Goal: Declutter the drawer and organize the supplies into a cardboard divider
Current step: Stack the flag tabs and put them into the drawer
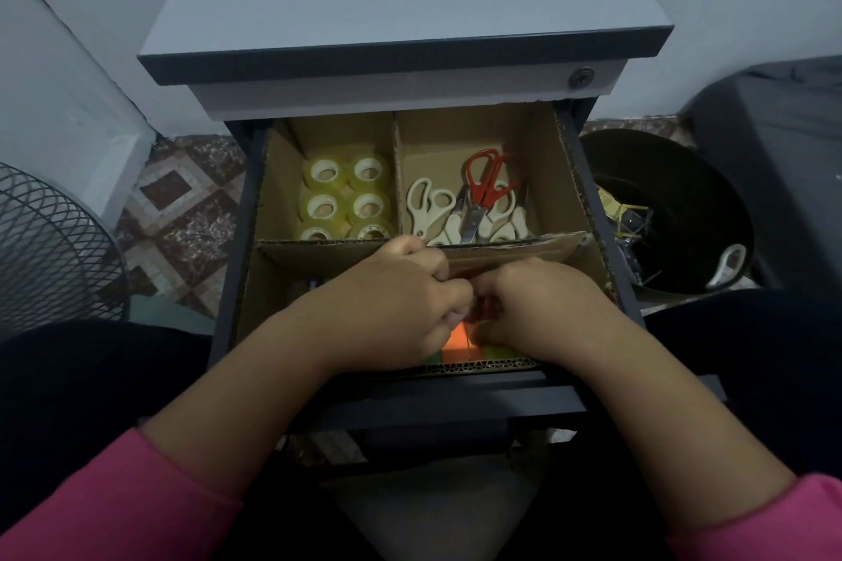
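My hands [396, 301] crowd the near compartments of the cardboard divider [553, 244]. Behind its cross wall, tape rolls [346, 200] fill the far-left compartment, scissors [474, 205] the far-right one; bare floor stays open behind the scissors, under the cabinet top [410, 59].

head: worn by person | faces forward-down | close over open drawer [592, 178] | single view

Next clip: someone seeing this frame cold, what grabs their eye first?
Probably the red-handled scissors, lying on the white-handled scissors in the far right compartment of the cardboard divider. Beside them, the far left compartment holds neat rows of clear tape rolls. In front, the left hand and right hand meet over bright orange and green sticky notes in the near section.
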A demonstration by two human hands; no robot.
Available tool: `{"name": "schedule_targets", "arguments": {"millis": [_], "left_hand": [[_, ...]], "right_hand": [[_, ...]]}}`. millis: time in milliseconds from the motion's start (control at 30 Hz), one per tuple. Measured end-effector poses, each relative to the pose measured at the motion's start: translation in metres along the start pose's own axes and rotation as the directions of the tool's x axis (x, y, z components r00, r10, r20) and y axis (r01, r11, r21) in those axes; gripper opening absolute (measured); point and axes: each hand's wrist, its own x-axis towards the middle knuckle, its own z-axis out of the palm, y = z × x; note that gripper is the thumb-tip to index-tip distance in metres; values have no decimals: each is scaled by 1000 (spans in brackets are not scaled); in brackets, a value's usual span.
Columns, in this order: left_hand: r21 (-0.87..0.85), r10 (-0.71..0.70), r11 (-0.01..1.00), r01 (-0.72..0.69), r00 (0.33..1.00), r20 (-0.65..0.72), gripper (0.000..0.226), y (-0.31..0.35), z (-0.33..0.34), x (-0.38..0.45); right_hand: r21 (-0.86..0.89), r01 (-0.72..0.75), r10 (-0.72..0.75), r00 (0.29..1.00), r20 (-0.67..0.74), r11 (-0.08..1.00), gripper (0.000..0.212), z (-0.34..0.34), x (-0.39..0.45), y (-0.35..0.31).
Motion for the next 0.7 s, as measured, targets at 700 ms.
{"name": "schedule_targets", "arguments": {"millis": [700], "left_hand": [[41, 1, 999, -3, 999, 42, 40, -6, 7, 3]], "right_hand": [[2, -19, 19, 999, 38, 1000, 30, 2, -1, 5]]}}
